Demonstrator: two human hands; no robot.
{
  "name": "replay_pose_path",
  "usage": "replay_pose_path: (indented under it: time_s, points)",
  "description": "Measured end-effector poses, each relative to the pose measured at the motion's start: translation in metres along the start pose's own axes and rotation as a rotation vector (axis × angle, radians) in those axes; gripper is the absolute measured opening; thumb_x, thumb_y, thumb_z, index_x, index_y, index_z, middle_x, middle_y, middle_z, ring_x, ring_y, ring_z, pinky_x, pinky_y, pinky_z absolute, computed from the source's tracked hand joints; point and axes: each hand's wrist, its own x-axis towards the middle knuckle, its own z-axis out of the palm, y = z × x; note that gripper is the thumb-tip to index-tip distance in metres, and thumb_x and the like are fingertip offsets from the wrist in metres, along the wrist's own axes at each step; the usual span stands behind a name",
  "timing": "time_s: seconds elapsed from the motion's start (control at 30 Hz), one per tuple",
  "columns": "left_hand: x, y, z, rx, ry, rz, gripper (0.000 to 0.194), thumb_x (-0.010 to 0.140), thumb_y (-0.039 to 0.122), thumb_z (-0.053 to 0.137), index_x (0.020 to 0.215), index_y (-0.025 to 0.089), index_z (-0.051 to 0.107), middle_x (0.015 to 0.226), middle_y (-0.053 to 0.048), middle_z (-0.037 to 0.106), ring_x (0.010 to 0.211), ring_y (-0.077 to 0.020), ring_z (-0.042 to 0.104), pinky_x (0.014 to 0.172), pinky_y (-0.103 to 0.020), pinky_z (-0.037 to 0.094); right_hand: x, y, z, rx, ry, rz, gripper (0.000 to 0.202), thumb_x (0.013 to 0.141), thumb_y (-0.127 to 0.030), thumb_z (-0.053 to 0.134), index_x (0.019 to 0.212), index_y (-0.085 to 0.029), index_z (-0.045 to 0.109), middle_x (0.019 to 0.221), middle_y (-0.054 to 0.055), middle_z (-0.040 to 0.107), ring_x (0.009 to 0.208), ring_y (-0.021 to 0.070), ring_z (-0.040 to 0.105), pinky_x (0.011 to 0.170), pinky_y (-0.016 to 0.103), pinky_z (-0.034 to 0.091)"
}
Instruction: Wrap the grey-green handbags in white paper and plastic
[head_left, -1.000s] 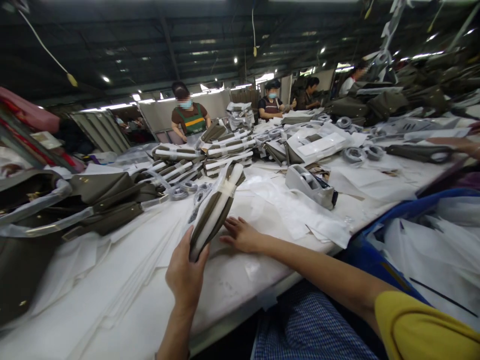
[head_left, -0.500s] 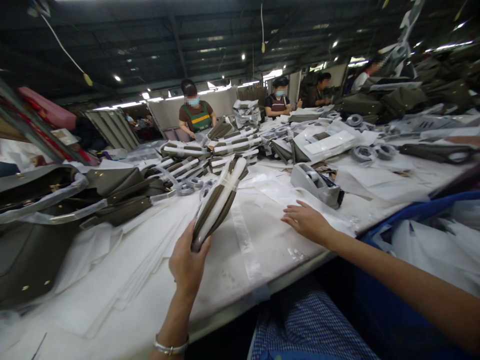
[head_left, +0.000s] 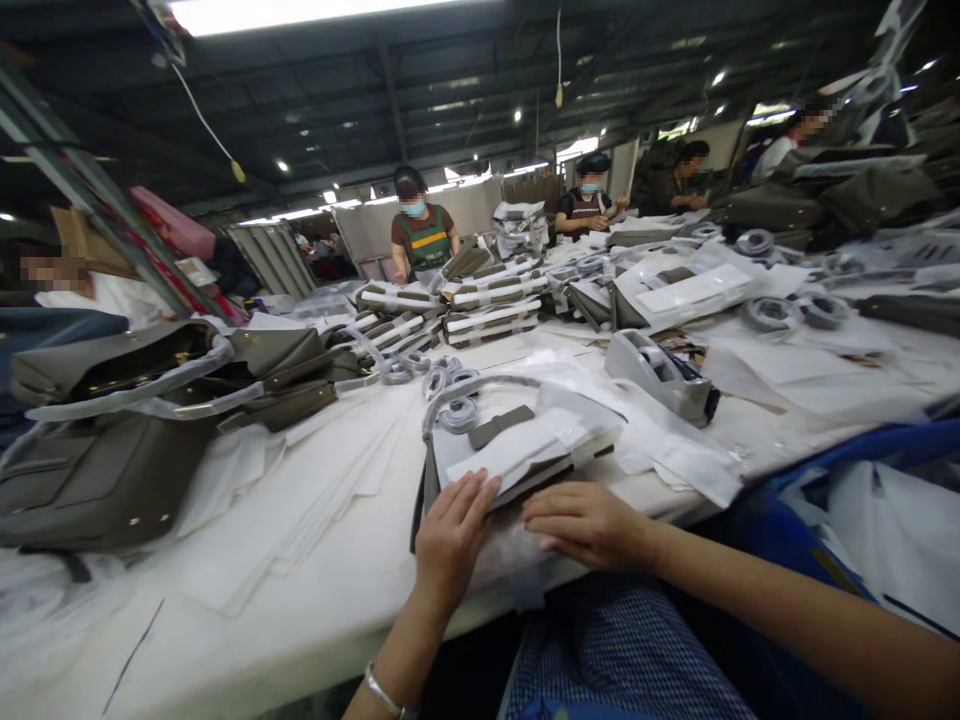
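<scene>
A folded dark olive handbag [head_left: 517, 482] lies on the table before me. White paper [head_left: 517, 450] and clear plastic cover its upper face, and a wrapped grey strap [head_left: 431, 410] arches over its far left side. My left hand [head_left: 454, 530] rests on the bag's near left edge, fingers stretched out over the paper; its thumb is hidden. Close to the near edge, right of the middle, my right hand [head_left: 589, 525] lies with straight fingers held together and nothing visible in them. Whether its fingertips touch the bag, I cannot tell.
A grey tape dispenser [head_left: 656, 375] stands beyond the bag to the right. Wrapped bags [head_left: 491, 325] are piled at the back; larger olive handbags [head_left: 112, 470] lie at left by white sheets [head_left: 300, 510]. A blue-edged bin [head_left: 810, 530] is at right. Several people work across the table.
The handbag, held up edge-on in my left hand before, now lies flat near the table edge. My right hand has moved left and nearer to me, beside it. The view has turned left.
</scene>
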Motion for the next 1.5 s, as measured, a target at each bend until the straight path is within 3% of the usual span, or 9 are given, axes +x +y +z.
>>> replay_pose_path:
  time_s: [0.1,0.23,0.37,0.5,0.57,0.7,0.93,1.23,1.5]
  points:
    - [-0.003,0.001,0.009,0.014,-0.021,0.063,0.045,0.094,0.013,0.056,0.138,0.023,0.055,0.133,-0.007,0.065,0.122,-0.0234,0.062,0.104,-0.04,0.052,0.013,0.006,-0.019,0.002,0.134,0.093,0.026,0.098,-0.027,0.051,0.116,-0.024,0.07,0.112,0.007,0.074,0.108,0.0192,0.068,0.096,0.035,0.055]
    - [-0.004,-0.006,0.005,-0.007,-0.002,0.143,0.04,0.094,0.013,0.057,0.133,0.022,0.06,0.132,-0.005,0.066,0.123,-0.0218,0.061,0.105,-0.038,0.051,0.045,0.044,-0.031,-0.028,0.238,0.428,0.028,0.098,-0.031,0.048,0.114,-0.023,0.071,0.117,0.007,0.072,0.111,0.021,0.066,0.101,0.037,0.051]
    - [-0.011,-0.009,-0.007,-0.088,0.012,0.244,0.039,0.095,0.013,0.057,0.133,0.023,0.059,0.133,-0.004,0.065,0.127,-0.0205,0.058,0.11,-0.04,0.047,0.075,0.096,-0.029,-0.027,-0.038,0.83,0.033,0.094,-0.032,0.053,0.12,-0.019,0.069,0.113,0.008,0.074,0.097,0.0207,0.07,0.087,0.032,0.055]
    - [-0.016,-0.004,-0.013,-0.174,-0.007,0.281,0.037,0.096,0.013,0.055,0.132,0.023,0.059,0.133,-0.002,0.065,0.128,-0.0192,0.057,0.112,-0.04,0.045,0.098,0.133,-0.004,-0.012,-0.27,0.987,0.036,0.087,-0.048,0.062,0.08,-0.015,0.076,0.064,0.007,0.072,0.067,0.0213,0.07,0.073,0.03,0.054]
    - [-0.016,-0.002,-0.014,-0.192,-0.008,0.266,0.036,0.096,0.013,0.055,0.131,0.023,0.06,0.132,-0.002,0.066,0.128,-0.0186,0.057,0.113,-0.039,0.044,0.108,0.143,0.012,-0.012,-0.321,1.041,0.043,0.084,-0.054,0.064,0.066,-0.016,0.073,0.054,0.007,0.066,0.065,0.0227,0.068,0.073,0.031,0.052]
    - [-0.015,-0.001,-0.013,-0.195,-0.011,0.257,0.035,0.096,0.014,0.056,0.13,0.024,0.061,0.131,-0.002,0.067,0.127,-0.018,0.058,0.113,-0.038,0.044,0.121,0.15,0.035,0.027,-0.286,1.132,0.04,0.075,-0.054,0.073,0.065,-0.016,0.071,0.056,0.007,0.065,0.065,0.0222,0.066,0.069,0.031,0.05]
    - [-0.012,-0.002,-0.007,-0.21,-0.001,0.247,0.034,0.097,0.017,0.055,0.129,0.024,0.062,0.132,-0.001,0.066,0.126,-0.0172,0.058,0.113,-0.037,0.044,0.119,0.15,0.037,0.384,-0.05,1.194,0.029,0.079,-0.043,0.073,0.072,-0.016,0.066,0.059,-0.001,0.062,0.052,0.009,0.053,0.052,0.021,0.044]
    - [-0.003,0.008,0.004,-0.188,0.008,0.153,0.032,0.1,0.02,0.048,0.127,0.026,0.063,0.133,0.001,0.065,0.124,-0.0185,0.06,0.109,-0.039,0.048,0.125,0.12,0.012,0.727,0.214,1.077,0.025,0.079,-0.037,0.076,0.082,-0.016,0.064,0.083,0.008,0.075,0.07,0.0133,0.067,0.065,0.024,0.053]
    - [-0.004,0.009,0.005,-0.196,0.004,0.143,0.033,0.1,0.018,0.05,0.129,0.025,0.062,0.134,0.0,0.065,0.125,-0.0183,0.058,0.111,-0.038,0.046,0.129,0.084,-0.012,0.801,0.262,0.924,0.026,0.074,-0.038,0.078,0.08,-0.017,0.063,0.082,0.005,0.077,0.08,0.0164,0.071,0.074,0.028,0.054]
